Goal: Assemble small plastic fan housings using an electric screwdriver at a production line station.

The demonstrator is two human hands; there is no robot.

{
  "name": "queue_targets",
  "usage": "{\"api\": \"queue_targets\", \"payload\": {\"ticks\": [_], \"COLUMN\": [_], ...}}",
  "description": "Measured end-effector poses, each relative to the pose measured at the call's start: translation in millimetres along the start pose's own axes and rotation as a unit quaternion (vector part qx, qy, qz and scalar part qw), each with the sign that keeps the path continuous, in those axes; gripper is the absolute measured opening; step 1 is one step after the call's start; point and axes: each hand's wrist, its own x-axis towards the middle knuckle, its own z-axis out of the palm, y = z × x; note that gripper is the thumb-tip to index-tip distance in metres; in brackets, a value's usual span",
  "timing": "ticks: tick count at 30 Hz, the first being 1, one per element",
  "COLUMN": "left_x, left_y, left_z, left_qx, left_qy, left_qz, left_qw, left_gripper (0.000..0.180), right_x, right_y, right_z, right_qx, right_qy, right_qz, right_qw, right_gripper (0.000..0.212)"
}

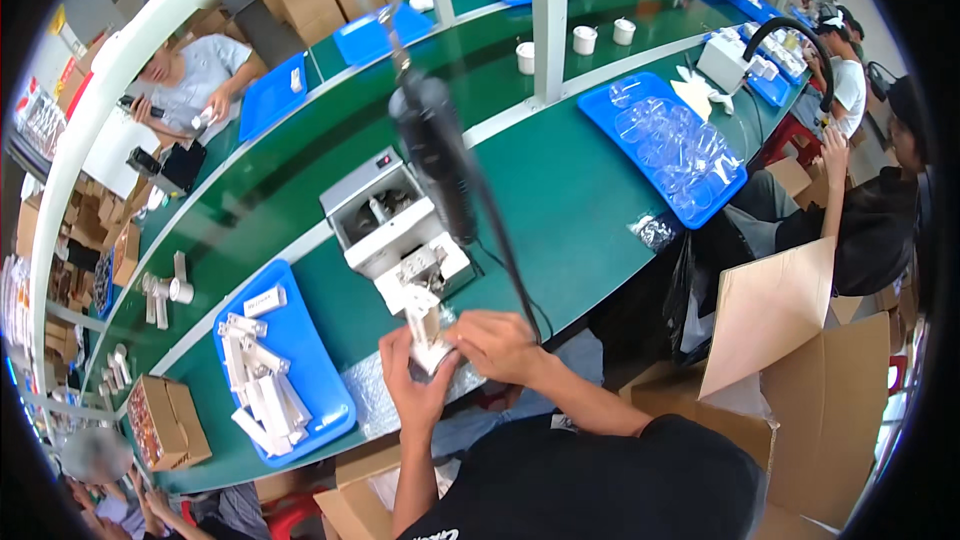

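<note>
Low in the middle, my left hand point(415, 385) is closed around the bottom of a white plastic part point(428, 342), with the thumb on its near side. The bent fingers of my right hand point(498, 345) pinch together at the right edge of the same part; anything small between them is hidden. Just beyond the part stands a grey-white box-shaped screw feeder point(385, 215) with an open top and a metal fixture point(425, 265) at its front. A black electric screwdriver point(432, 145) hangs above the feeder, its cable running down past my right hand.
At left, a blue tray point(335, 395) holds long white plastic pieces. A blue tray point(705, 215) of clear plastic cups lies at right. White containers point(584, 39) sit on the green belt. Open cardboard boxes point(830, 410) stand beside me at right. Other people work across the belt and farther along.
</note>
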Motion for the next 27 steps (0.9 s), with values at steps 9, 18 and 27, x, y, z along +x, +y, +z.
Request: {"api": "queue_targets", "payload": {"ticks": [9, 18, 27], "left_x": [1, -15, 123], "left_y": [-8, 0, -10], "left_z": [-12, -29, -153], "left_qx": [-0.323, -0.391, -0.054], "left_qy": [-0.040, -0.021, -0.027], "left_qz": [-0.126, -0.193, -0.096], "left_qw": [0.937, 0.900, 0.994], "left_gripper": [0.064, 0.061, 0.053], "right_x": [-1, -5, 3], "right_y": [-9, -19, -9], "right_z": [-3, 28, 21], "right_qx": [0.217, 0.203, 0.220], "right_qy": [-0.076, -0.146, -0.158], "right_qz": [0.142, 0.132, 0.116], "right_qw": [0.963, 0.959, 0.956], "right_gripper": [0.016, 0.017, 0.007]}}
